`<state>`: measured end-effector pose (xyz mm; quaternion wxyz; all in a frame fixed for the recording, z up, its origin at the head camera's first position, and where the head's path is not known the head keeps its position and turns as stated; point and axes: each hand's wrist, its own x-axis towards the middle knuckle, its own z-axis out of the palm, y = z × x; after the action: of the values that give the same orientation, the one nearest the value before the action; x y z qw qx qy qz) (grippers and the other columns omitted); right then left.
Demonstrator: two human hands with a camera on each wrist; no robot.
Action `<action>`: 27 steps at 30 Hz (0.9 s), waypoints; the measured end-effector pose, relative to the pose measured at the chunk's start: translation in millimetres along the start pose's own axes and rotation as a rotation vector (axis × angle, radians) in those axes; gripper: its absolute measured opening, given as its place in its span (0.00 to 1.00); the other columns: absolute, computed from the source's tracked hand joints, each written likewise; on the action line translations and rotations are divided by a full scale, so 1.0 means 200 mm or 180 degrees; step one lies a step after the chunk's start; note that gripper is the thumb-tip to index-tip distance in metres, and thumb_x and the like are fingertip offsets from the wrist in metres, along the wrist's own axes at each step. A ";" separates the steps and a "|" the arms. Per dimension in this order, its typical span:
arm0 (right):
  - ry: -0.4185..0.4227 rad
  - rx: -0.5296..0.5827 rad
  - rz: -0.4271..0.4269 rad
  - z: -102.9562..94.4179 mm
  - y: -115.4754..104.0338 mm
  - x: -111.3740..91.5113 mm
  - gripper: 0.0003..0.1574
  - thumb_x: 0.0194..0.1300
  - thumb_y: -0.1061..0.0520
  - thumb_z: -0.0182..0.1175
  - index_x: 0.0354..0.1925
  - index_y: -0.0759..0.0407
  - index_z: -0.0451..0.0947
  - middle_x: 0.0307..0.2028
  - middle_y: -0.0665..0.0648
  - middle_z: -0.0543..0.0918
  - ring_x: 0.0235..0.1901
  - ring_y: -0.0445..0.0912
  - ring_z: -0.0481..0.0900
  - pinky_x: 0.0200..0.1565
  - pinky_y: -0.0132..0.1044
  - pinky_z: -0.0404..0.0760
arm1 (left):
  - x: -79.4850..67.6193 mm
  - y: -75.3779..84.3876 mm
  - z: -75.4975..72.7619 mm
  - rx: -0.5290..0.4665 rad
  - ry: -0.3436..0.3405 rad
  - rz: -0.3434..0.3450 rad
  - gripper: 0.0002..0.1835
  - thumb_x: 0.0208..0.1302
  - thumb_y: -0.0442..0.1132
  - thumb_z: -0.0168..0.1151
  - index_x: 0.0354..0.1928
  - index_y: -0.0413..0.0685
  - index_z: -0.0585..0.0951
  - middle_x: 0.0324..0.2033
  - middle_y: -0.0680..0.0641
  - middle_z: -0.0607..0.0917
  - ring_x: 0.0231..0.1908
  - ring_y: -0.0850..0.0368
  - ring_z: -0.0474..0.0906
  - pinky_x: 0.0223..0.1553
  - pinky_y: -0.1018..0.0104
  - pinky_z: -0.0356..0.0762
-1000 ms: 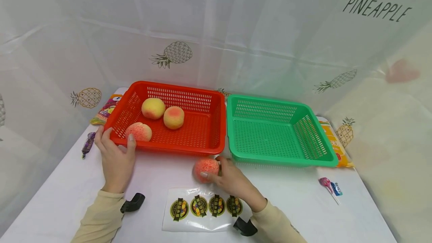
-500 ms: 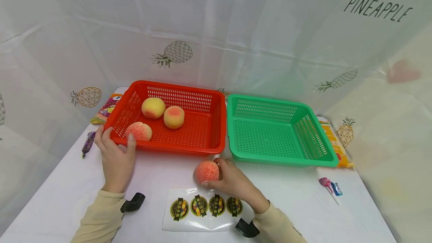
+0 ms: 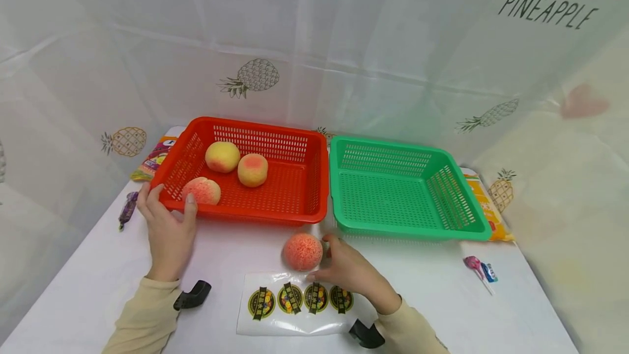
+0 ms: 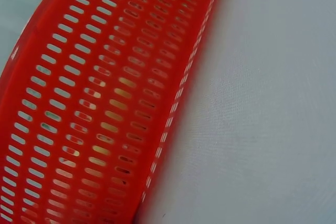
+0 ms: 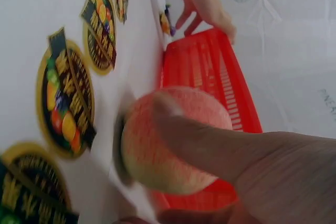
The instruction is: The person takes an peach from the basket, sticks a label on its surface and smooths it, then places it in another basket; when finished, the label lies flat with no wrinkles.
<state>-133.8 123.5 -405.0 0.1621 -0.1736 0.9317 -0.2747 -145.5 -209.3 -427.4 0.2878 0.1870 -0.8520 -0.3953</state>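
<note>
At the front left corner of the red basket (image 3: 245, 214), my left hand (image 3: 169, 236) grips the rim, its thumb near the front edge. Inside the basket lie a pink peach (image 3: 201, 191) by that thumb, a yellow peach (image 3: 223, 157) and an orange-yellow peach (image 3: 253, 170). A pink-red peach (image 3: 302, 252) rests on the white table in front of the basket. Just right of it is my right hand (image 3: 351, 266), thumb and fingers spread and a little apart from the fruit. In the right wrist view the thumb (image 5: 205, 145) overlaps this peach.
A green basket (image 3: 413, 234) stands right of the red one. Near the front lies a sheet of round fruit stickers (image 3: 290, 324). Snack bags (image 3: 491, 212) flank the baskets. A purple wrapped candy (image 3: 128, 209) lies left, a lollipop (image 3: 474, 265) and blue candy (image 3: 489, 272) right.
The right hand held the pink-red peach on the table and has let it go, drawing slightly right and toward the front. The left hand stays on the red basket.
</note>
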 end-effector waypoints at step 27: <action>0.0361 -0.0956 -0.0364 0.11 0.12 -0.25 0.38 0.44 0.42 0.67 0.53 0.52 0.66 0.44 0.52 0.66 0.40 0.47 0.63 0.32 0.38 0.68 | -0.82 -0.01 -0.12 0.0398 -0.2589 -0.1284 0.43 0.49 0.71 0.48 0.59 0.47 0.63 0.47 0.49 0.76 0.35 0.61 0.76 0.32 0.64 0.76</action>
<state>-86.1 152.9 -424.6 0.0656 -0.2328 0.9585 -0.1506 -4.1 -133.5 -472.2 -0.1646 0.1958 -0.8645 -0.4326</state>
